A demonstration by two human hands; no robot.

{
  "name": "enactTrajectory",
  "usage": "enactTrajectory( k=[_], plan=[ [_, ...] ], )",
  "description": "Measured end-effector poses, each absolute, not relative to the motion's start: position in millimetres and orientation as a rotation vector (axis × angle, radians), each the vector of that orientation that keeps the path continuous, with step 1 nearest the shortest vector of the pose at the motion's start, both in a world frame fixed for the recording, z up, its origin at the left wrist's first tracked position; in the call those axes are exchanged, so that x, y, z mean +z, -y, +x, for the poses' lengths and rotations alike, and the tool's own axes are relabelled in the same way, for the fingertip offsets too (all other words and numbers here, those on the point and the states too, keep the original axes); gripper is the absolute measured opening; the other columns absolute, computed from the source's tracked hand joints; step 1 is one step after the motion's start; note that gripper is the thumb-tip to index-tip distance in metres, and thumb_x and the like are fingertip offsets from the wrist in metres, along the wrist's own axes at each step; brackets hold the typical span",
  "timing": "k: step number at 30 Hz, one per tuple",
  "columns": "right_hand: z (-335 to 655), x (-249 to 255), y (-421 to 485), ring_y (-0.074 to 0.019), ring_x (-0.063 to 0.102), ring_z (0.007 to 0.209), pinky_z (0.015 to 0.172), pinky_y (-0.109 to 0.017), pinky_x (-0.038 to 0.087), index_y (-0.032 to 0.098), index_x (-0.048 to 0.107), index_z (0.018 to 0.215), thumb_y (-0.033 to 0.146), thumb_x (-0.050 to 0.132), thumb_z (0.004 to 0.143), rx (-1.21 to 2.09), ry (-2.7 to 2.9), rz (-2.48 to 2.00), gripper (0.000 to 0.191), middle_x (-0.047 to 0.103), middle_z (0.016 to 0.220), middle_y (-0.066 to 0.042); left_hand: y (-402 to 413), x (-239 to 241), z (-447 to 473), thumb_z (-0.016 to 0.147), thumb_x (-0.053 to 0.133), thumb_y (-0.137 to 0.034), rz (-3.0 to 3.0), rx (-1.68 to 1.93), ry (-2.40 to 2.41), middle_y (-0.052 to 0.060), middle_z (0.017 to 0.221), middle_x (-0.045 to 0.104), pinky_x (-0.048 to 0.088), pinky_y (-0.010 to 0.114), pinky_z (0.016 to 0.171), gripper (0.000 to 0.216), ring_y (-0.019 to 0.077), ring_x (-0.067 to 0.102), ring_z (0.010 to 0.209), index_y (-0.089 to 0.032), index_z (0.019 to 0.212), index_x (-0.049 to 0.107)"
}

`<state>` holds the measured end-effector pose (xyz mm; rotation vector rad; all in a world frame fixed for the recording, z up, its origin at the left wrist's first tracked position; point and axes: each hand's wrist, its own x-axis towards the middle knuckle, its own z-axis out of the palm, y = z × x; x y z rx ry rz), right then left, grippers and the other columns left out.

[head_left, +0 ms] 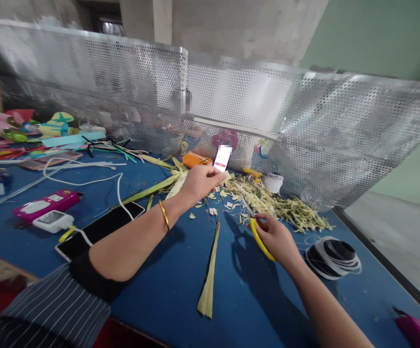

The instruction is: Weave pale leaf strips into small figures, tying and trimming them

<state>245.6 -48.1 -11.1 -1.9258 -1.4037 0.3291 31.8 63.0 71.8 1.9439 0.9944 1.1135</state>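
My left hand (199,182) reaches forward over the blue table (166,275) and pinches a small white card with a red edge (222,158), held upright. My right hand (275,238) is closed around the yellow handle of a pair of scissors (257,233), whose blades point toward a pile of cut palm-leaf scraps (282,205). A long pale leaf strip (210,270) lies on the table between my arms. More green leaf strips (152,189) lie under my left hand.
A perforated metal screen (231,106) walls off the back. At left lie a black phone (101,229), a white charger (53,220) with its cable, and a pink case (46,203). A coil of black-and-white band (335,257) sits at right. An orange box (195,159) stands by the screen.
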Motion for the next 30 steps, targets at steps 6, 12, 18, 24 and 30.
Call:
enactTrajectory(
  k=[6, 12, 18, 24, 30],
  plan=[
    [237, -13, 53, -0.0232, 0.064, 0.065, 0.055, -0.028, 0.037, 0.023, 0.069, 0.099, 0.043, 0.066, 0.074, 0.321, 1.71, -2.129, 0.033, 0.07, 0.07, -0.004, -32, 64, 17, 0.078, 0.063, -0.034, 2.219, 1.101, -1.074, 0.002, 0.072, 0.07, 0.037, 0.025, 0.061, 0.018, 0.012, 0.057, 0.064, -0.019, 0.074, 0.073],
    [233, -9, 56, -0.0275, 0.063, 0.085, 0.069, -0.034, 0.041, 0.016, 0.067, 0.096, 0.032, 0.054, 0.087, -0.354, 1.776, -2.1, 0.022, 0.068, 0.094, -0.015, -16, 27, 26, 0.074, 0.067, -0.032, 2.043, 0.99, -1.053, 0.0, 0.07, 0.069, 0.04, 0.024, 0.059, 0.013, 0.0118, 0.057, 0.061, -0.019, 0.074, 0.068],
    [200, 5, 67, -0.0195, 0.058, 0.068, 0.064, -0.031, 0.046, 0.02, 0.061, 0.083, 0.051, 0.068, 0.074, 0.592, 1.365, -1.391, 0.033, 0.064, 0.072, -0.003, 8, 26, 40, 0.074, 0.067, -0.031, 1.897, 1.076, -0.975, -0.001, 0.065, 0.065, 0.042, 0.023, 0.061, 0.015, 0.0121, 0.057, 0.062, -0.019, 0.067, 0.062],
    [185, 5, 72, -0.0163, 0.058, 0.062, 0.059, -0.027, 0.044, 0.019, 0.061, 0.073, 0.048, 0.072, 0.073, 0.849, 1.113, -1.252, 0.031, 0.063, 0.063, -0.001, 12, 19, 42, 0.076, 0.065, -0.031, 2.018, 0.979, -0.952, -0.001, 0.068, 0.068, 0.04, 0.024, 0.058, 0.014, 0.0126, 0.057, 0.062, -0.02, 0.068, 0.065],
    [211, 8, 66, -0.0129, 0.053, 0.056, 0.057, -0.025, 0.044, 0.018, 0.064, 0.076, 0.046, 0.074, 0.073, 0.688, 0.927, -1.265, 0.03, 0.063, 0.061, 0.0, 1, 22, 33, 0.077, 0.062, -0.03, 2.15, 0.889, -1.039, 0.001, 0.071, 0.07, 0.038, 0.026, 0.06, 0.013, 0.0149, 0.058, 0.065, -0.022, 0.074, 0.07]
  ],
)
